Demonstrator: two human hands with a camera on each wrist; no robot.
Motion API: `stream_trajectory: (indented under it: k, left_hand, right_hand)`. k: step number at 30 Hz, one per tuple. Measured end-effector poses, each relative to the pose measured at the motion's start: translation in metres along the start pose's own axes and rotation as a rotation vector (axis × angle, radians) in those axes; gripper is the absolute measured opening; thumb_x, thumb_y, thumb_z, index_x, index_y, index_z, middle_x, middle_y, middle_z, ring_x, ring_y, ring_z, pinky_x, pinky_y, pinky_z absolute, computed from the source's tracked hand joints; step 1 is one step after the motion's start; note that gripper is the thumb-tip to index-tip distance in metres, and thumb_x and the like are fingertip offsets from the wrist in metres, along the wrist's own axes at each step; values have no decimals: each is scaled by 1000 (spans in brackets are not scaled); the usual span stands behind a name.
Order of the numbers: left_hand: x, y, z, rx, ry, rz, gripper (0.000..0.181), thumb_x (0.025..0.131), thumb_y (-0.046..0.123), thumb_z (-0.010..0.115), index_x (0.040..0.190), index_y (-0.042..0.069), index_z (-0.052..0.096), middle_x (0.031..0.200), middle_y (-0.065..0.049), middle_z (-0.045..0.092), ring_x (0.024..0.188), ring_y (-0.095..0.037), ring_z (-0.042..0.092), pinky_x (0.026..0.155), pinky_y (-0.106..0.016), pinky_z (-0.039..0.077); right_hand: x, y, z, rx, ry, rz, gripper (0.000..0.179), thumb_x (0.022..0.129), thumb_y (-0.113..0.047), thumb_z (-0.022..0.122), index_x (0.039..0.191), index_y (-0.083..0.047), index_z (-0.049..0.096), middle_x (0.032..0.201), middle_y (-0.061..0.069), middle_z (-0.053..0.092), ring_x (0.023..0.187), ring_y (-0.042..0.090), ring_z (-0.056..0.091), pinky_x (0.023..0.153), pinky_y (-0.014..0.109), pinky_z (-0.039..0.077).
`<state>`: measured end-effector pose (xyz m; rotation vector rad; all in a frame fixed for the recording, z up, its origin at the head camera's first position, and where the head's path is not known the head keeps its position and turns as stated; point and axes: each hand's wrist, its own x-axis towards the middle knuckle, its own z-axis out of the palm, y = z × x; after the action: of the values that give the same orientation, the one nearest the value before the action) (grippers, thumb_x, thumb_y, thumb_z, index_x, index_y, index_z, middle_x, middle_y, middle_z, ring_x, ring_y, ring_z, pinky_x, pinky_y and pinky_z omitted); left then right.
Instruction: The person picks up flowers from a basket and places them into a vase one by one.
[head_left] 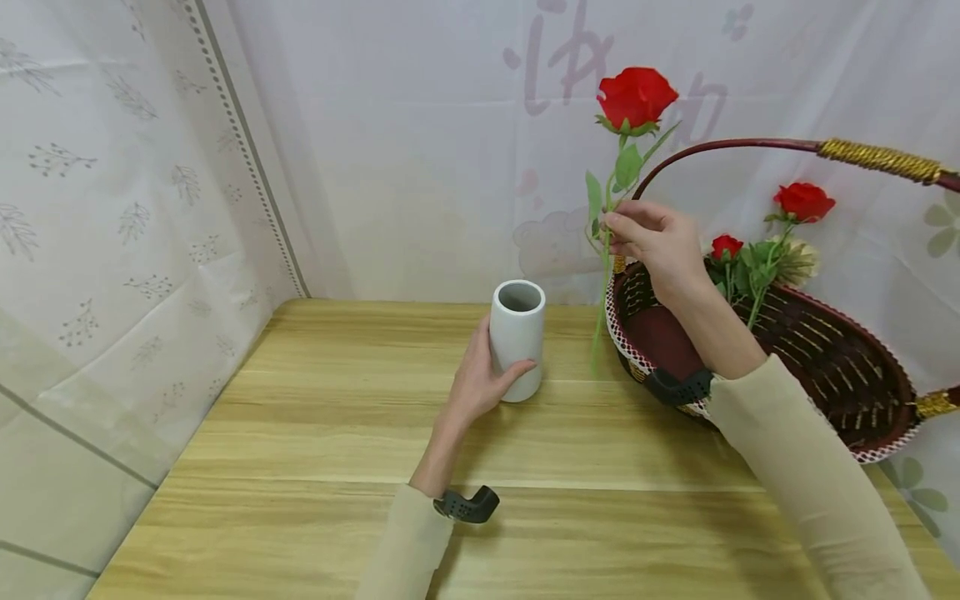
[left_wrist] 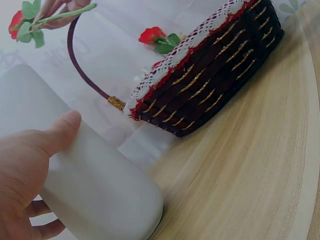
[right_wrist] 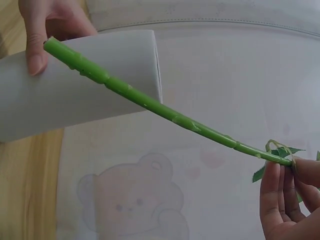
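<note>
A white cylindrical vase (head_left: 517, 342) stands upright on the wooden table, its round mouth facing up. My left hand (head_left: 480, 375) grips its lower side, with the thumb across the front, as the left wrist view also shows for the vase (left_wrist: 105, 175). Between thumb and fingertips, my right hand (head_left: 660, 246) pinches an artificial red rose (head_left: 637, 96) by its green stem, above and to the right of the vase. The bare stem (right_wrist: 150, 104) hangs down below the fingers; in the right wrist view its cut end overlaps the vase and left thumb.
A dark woven basket (head_left: 832, 367) with lace trim and an arched handle (head_left: 765, 143) stands on the right. It holds more red roses (head_left: 804, 202) and a pale flower (head_left: 798, 262). White printed curtains (head_left: 390, 150) hang behind and left of the table (head_left: 330, 433).
</note>
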<state>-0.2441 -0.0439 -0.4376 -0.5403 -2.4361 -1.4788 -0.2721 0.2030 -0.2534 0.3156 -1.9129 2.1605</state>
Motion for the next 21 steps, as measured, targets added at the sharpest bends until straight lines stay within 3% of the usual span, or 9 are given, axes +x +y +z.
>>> stream_trajectory:
  k: [11,21]
  left_hand:
    - [1,-1,0,9,-6,-8,94,86,35,83,157,15,25,147,-9,43,128,-25,47,105,-47,42]
    - [1,-3,0,6,-7,2,97,85,37,83,158,17,22,146,-9,44,127,-25,49,103,-48,44]
  right_hand:
    - [14,-11,26,-63,24,-41,26,91,-10,76,111,5,69,92,7,71,70,16,65,69,24,58]
    - [26,-17,46,-97,20,-71,23,91,-8,75,110,5,70,91,6,70,69,17,66,69,24,58]
